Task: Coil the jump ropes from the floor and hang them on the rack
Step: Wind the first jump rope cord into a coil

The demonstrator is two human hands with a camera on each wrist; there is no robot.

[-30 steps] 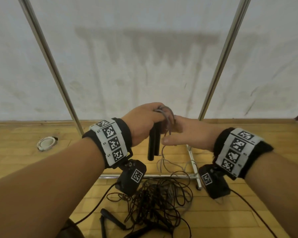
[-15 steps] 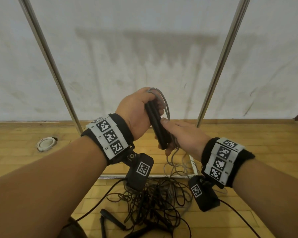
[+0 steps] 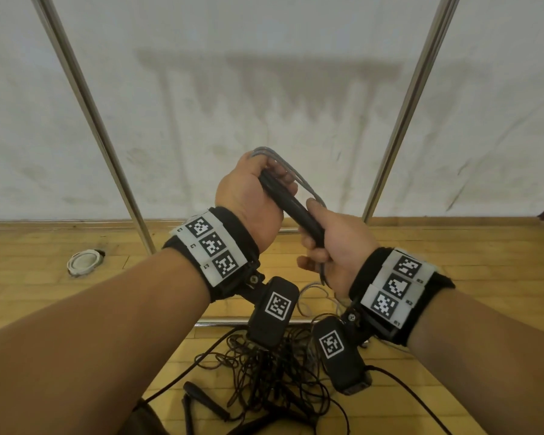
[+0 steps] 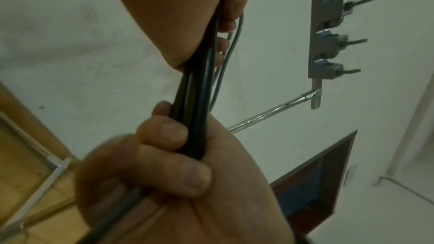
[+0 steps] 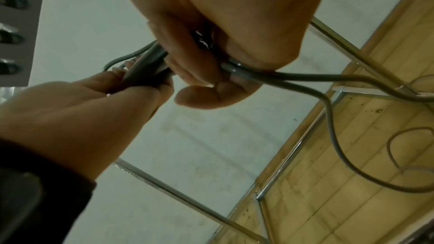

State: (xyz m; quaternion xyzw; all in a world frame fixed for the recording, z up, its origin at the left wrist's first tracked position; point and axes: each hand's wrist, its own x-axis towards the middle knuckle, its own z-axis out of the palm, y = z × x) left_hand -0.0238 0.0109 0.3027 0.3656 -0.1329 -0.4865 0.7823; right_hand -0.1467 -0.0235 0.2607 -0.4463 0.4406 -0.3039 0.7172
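A jump rope with two black handles [image 3: 291, 204] and a grey cord [image 3: 299, 178] is held slanted at chest height in front of the rack. My left hand [image 3: 253, 196] grips the handles' upper end, where grey cord loops stick out above the fist. My right hand [image 3: 330, 246] curls round the handles' lower end [image 4: 195, 121] and pins the grey cord [image 5: 305, 77], which trails down to the floor. A tangled pile of black jump ropes [image 3: 264, 368] lies on the wooden floor under my wrists. The rack's hook panel [image 4: 326, 44] shows up high in the left wrist view.
The rack's two metal uprights [image 3: 88, 120] [image 3: 412, 98] lean up the white wall, and its base bar [image 3: 220, 324] runs along the floor. A white coiled ring [image 3: 84, 262] lies on the floor at the left. A dark red box [image 4: 312, 183] stands by the wall.
Both hands have risen with the handles, which tipped from upright to slanted. The right hand went from fingering the cord beside them to gripping their lower end.
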